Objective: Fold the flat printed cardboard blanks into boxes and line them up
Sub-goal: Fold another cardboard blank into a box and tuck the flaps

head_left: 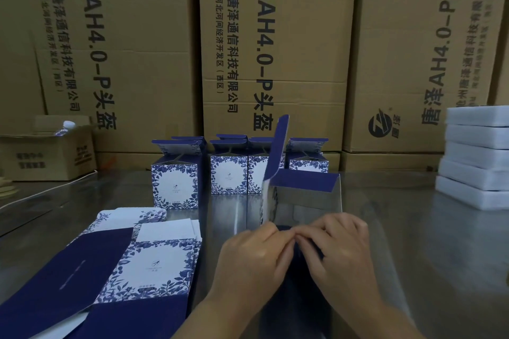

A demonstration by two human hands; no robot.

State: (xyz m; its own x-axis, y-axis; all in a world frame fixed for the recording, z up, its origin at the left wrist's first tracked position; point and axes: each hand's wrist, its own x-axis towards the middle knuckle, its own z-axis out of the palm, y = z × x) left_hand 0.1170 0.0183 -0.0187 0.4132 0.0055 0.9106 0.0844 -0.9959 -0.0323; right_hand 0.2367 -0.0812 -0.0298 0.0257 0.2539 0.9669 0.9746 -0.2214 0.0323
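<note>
Boxes (175, 184) already folded stand in a loose row at the back of the table (413, 228) with their lids open. Four show their fronts and more flaps rise behind them, so I cannot give a full count. At the front left lies a stack of flat blanks (148, 264); judging by it, plenty of folding is left. Between row and stack, a half-formed box (303, 192) lies tipped toward the person, one long blue flap standing up. Left hand (253, 253) and right hand (338, 245) meet at its near end, the fingers of both curled together and pinching a dark blue flap, probably to close the bottom. This one is neither finished nor set in the row. White foam slabs (476, 157) are stacked at right, and big cartons (275, 49) wall the back.
</note>
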